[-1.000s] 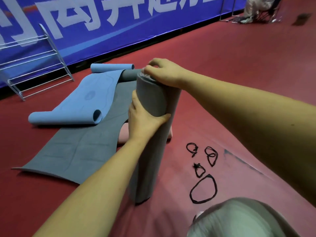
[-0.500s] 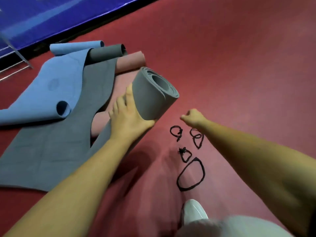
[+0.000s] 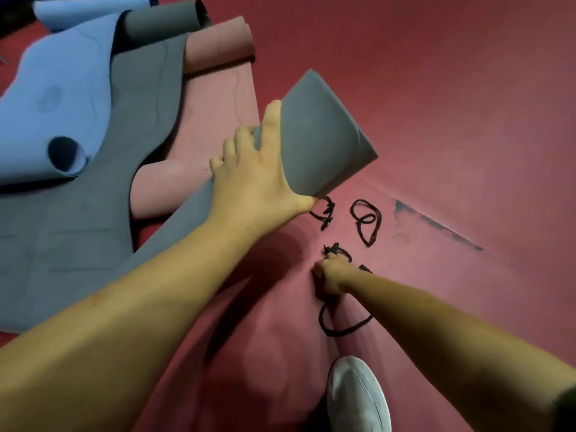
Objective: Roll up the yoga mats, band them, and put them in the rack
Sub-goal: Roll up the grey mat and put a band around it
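Gripping a rolled grey foam yoga mat point(image 3: 321, 141) near its raised end, a person's left hand point(image 3: 255, 182) clasps the roll, thumb hooked under its near side and fingers curled over its far side. The roll slants up from the red sports floor point(image 3: 452, 120), its upper end tipped to the right beyond the hand. The right hand point(image 3: 332, 275) is low at the floor, near the roll's raised end, with its fingers curled tight round a large black cord band point(image 3: 339, 330), whose loop trails out below the wrist. A small knotted black band point(image 3: 338, 249) lies against the knuckles, though blur makes it hard to tell whether the fingers catch it too. Another knotted black loop point(image 3: 324, 213) lies just beside the left thumb, with a doubled black loop point(image 3: 367, 221) near it to the right. Left of the roll, a flat grey mat point(image 3: 78, 229) lies spread on the floor, overlapped by a half-unrolled light blue mat point(image 3: 56, 98) and flanked by a pink mat point(image 3: 215, 104). A white shoe point(image 3: 358, 397) stands below the right arm.
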Demonstrator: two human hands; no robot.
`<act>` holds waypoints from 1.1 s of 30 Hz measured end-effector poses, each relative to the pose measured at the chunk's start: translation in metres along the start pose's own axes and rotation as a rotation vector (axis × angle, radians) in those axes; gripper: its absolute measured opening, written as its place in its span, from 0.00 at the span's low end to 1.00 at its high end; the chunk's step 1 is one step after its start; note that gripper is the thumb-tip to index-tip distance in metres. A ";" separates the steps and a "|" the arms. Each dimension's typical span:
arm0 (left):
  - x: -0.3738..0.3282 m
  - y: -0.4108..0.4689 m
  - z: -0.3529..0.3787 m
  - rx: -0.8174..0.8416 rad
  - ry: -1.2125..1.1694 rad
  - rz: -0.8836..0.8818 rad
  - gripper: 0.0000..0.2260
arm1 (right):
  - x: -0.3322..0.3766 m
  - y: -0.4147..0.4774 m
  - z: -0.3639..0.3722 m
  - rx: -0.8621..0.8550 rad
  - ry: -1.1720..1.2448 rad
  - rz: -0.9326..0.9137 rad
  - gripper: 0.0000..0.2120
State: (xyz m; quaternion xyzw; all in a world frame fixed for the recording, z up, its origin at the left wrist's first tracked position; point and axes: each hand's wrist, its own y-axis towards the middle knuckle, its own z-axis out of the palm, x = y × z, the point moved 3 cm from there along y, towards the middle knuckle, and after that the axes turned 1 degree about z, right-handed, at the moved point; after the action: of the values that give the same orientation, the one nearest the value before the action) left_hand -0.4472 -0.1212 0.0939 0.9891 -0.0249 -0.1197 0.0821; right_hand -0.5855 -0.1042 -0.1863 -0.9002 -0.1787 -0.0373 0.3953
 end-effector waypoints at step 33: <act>0.151 -0.128 -0.188 -0.450 -0.447 -0.236 0.56 | 0.263 -0.370 -0.313 -0.434 0.642 -0.843 0.05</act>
State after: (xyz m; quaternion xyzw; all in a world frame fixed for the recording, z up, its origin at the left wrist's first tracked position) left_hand -0.2516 0.0235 0.2171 0.8915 0.0995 -0.3450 0.2762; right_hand -0.4470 -0.0240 0.3409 -0.7552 -0.3815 -0.4993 0.1866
